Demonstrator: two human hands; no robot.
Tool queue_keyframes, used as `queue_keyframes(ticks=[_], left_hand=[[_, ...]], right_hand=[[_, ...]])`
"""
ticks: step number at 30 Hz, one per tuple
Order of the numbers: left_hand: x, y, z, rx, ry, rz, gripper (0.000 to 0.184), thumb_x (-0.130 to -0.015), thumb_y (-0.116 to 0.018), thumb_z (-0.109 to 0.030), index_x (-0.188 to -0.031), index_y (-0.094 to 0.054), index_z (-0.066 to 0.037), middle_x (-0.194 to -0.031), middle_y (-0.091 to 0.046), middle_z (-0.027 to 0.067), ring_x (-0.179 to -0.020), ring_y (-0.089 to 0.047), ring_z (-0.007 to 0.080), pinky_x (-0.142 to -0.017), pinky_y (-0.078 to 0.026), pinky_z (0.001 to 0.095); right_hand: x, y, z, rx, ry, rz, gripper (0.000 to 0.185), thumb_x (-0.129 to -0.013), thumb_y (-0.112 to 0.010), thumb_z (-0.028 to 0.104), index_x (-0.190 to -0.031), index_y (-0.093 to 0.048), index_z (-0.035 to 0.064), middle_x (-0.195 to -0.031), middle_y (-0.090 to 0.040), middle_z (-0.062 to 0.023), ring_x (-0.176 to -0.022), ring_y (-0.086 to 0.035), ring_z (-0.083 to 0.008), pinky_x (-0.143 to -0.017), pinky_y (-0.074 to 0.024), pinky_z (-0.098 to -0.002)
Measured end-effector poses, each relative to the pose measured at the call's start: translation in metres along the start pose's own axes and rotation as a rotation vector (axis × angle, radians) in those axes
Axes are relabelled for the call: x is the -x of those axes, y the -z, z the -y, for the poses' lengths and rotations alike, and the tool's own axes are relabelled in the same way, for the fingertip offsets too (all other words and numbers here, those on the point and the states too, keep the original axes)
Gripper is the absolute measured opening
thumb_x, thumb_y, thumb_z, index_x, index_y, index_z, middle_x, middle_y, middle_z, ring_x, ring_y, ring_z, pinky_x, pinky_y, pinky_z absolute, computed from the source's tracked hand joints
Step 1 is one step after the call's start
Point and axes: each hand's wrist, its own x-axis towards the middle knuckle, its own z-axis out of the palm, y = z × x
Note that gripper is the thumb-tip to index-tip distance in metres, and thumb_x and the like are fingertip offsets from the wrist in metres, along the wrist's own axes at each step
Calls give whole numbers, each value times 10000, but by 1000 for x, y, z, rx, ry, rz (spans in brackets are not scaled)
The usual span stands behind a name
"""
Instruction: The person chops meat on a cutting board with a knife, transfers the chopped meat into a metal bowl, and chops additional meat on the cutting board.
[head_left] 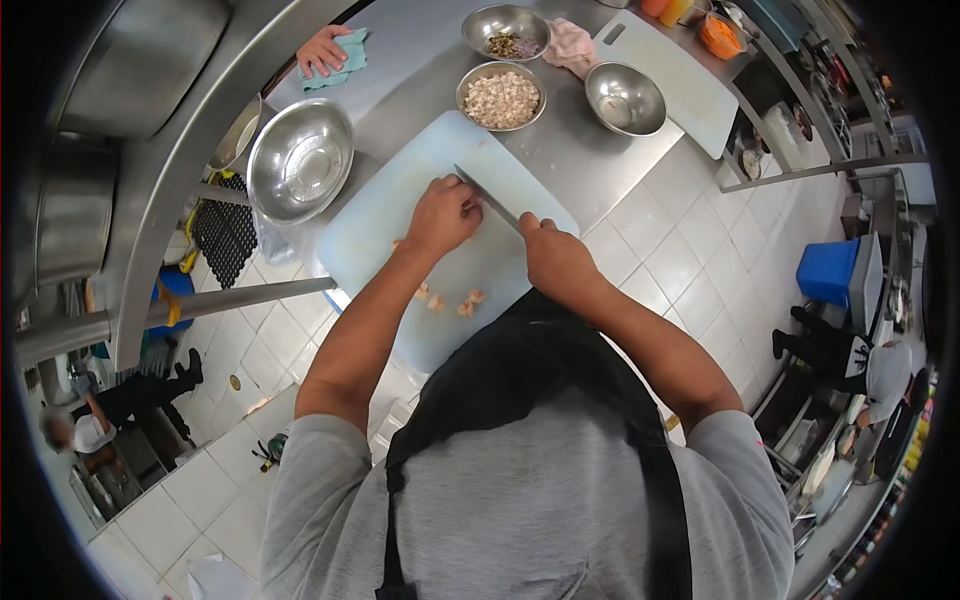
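Observation:
My right hand (556, 258) is wrapped round the handle of a knife (487, 197), whose blade points up and left over a pale blue cutting board (385, 190). My left hand (445, 216) rests on the board beside the blade, fingers curled and pressed together. Whatever may be under those fingertips is hidden. Nearer my body, several small pinkish-white food pieces (470, 301) lie on the board, partly below my left forearm. Just beyond the far edge stands a metal bowl (542, 104) full of chopped pale pieces (503, 100).
A large metal bowl (268, 175) stands at left; another bowl (625, 98) is at right. Behind are a bowl (480, 22) with chopped food, a pink cloth (570, 47) and a white board (665, 80). Another person's hand (321, 50) rests on a green cloth (343, 62).

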Motion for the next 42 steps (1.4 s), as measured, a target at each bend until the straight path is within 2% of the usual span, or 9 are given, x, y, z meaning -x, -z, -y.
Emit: queue_keyframes(ticks=[10,13,16,19,22,31,34,40,42], left_hand=[[8,3,-3,99,-43,-116,111,-837,-786,-132,-925,-779,-66,-988,-703,121,-995,-659,377,-889,-567,480],[8,5,-6,36,-132,-185,114,-833,-786,-123,-932,-773,-69,-984,-700,116,-978,-652,371,-885,-561,471],[9,1,1,18,-117,-67,90,-832,-784,-123,-898,-768,-64,-964,-701,110,-962,-648,364,-890,-559,462],[10,-1,6,-24,-94,-23,142,-845,-811,-138,-964,-784,-65,-1041,-721,109,-1038,-672,361,-928,-583,457],[9,-2,1,4,-88,-59,73,-833,-771,-112,-879,-796,-61,-958,-723,115,-982,-657,360,-899,-571,459],[12,-4,2,-14,-40,-59,102,-837,-791,-125,-916,-789,-60,-998,-722,120,-1018,-661,349,-902,-578,466],[18,0,0,85,-100,-227,109,-837,-805,-125,-901,-758,-51,-1032,-708,111,-1023,-646,346,-903,-572,460],[20,6,1,24,-111,-53,109,-838,-806,-118,-909,-767,-45,-1027,-702,107,-1013,-635,348,-925,-560,436],[16,5,1,-35,-106,-4,104,-835,-805,-121,-903,-779,-47,-1005,-706,110,-1008,-638,350,-922,-563,440]], right_hand=[[-7,-6,1,-36,-23,11,201,-960,-581,20,-1146,-520,-23,-981,-700,-268,-845,-774,-428,-733,-646,-484],[-9,-6,-1,-89,-44,30,240,-913,-570,-47,-1135,-478,-34,-991,-679,-291,-854,-748,-476,-765,-626,-536],[-9,-7,-3,11,19,-13,177,-973,-573,33,-1136,-523,-15,-972,-699,-255,-810,-778,-407,-690,-647,-465],[0,11,4,40,27,-6,167,-977,-572,39,-1131,-529,-7,-971,-703,-246,-778,-779,-387,-661,-645,-451],[0,-4,4,-49,-14,-26,228,-928,-579,-24,-1138,-491,-8,-953,-682,-255,-811,-758,-438,-697,-628,-505],[-13,-4,7,-71,-16,8,187,-970,-576,23,-1148,-529,-10,-996,-705,-266,-858,-775,-430,-715,-643,-501],[-20,-6,5,-57,-16,52,189,-979,-568,28,-1160,-530,-15,-1001,-706,-267,-889,-776,-429,-734,-642,-505],[-14,6,10,33,23,22,186,-988,-564,41,-1164,-531,-11,-973,-703,-254,-810,-773,-422,-683,-637,-489],[0,14,16,-33,6,27,222,-951,-568,-10,-1162,-501,-16,-968,-688,-262,-817,-759,-445,-706,-633,-505]])
